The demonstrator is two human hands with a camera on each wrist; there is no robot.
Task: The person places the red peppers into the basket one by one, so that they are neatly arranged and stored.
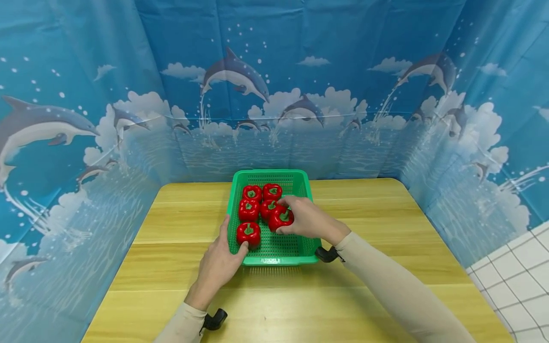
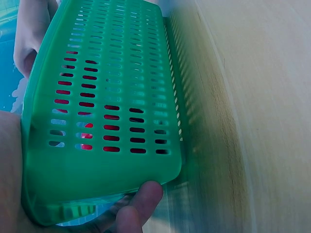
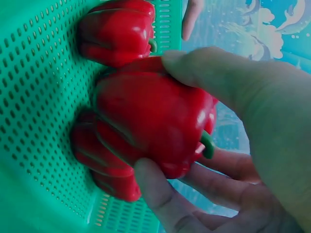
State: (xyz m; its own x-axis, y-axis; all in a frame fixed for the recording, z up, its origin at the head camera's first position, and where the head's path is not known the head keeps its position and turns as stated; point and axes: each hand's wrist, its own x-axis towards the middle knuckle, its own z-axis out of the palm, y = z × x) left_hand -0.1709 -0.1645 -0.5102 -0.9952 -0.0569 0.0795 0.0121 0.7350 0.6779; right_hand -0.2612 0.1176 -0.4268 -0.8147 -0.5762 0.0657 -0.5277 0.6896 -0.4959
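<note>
The right hand (image 1: 306, 220) is curled round a red pepper (image 1: 280, 218), thumb and fingers clamped on its sides; the right wrist view shows the same grip up close, the pepper (image 3: 150, 121) with its green stem pointing toward the palm. The left hand (image 1: 220, 259) grips the near left corner of the green basket (image 1: 300, 183), thumb over the rim and inside; from the left wrist view a fingertip (image 2: 141, 204) shows curled under the basket's slotted wall (image 2: 112, 73).

After the hands, largest to smallest. A blue dolphin backdrop (image 1: 274, 85) wraps round the back and both sides. The wooden desk (image 1: 386, 219) carries the basket, which sits at the middle of its far half, close to the backdrop. The held pepper is over the middle of the basket, just right of the others and touching or nearly touching them. Five more peppers lie in the basket's left half: two at the back (image 1: 252, 192) (image 1: 272, 191), two in the middle (image 1: 249, 209) (image 1: 268, 207), and one alone at the front (image 1: 248, 233), just beside the left thumb. A dark wrist mount (image 1: 328, 255) sits on the right wrist, another (image 1: 214, 320) on the left.
</note>
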